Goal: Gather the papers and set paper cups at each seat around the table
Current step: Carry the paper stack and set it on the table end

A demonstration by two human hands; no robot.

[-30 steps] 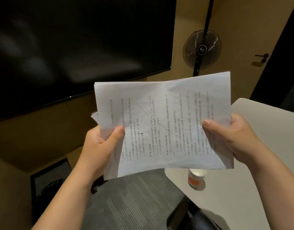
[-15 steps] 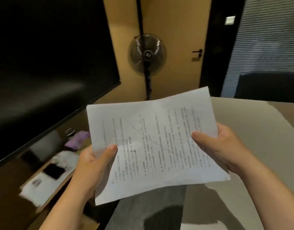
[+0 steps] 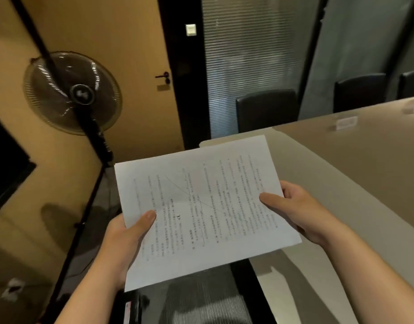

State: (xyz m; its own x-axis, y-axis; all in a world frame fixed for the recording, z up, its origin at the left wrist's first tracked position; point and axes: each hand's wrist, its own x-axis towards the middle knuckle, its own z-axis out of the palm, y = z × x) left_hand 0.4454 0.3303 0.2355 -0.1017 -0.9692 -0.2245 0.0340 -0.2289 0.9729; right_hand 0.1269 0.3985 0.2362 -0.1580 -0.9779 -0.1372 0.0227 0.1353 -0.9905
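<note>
Papers [image 3: 201,206] gathered into one stack, held in air over near corner of tabletop [image 3: 341,183]. Left hand [image 3: 124,239] grip pinches stack's left edge, right hand [image 3: 294,211] grip pinches right edge. Gathering looks mostly done. No cups visible on tabletop; seats beyond tabletop, chair [image 3: 266,108], still unserved.

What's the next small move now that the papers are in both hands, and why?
Probably lower the papers onto the near corner of the table and let go. The left hand and right hand each pinch a side edge, thumbs on top, so neither grip is free for cups. The sheets look squared up, and the bare tabletop lies right beside and below them.
</note>
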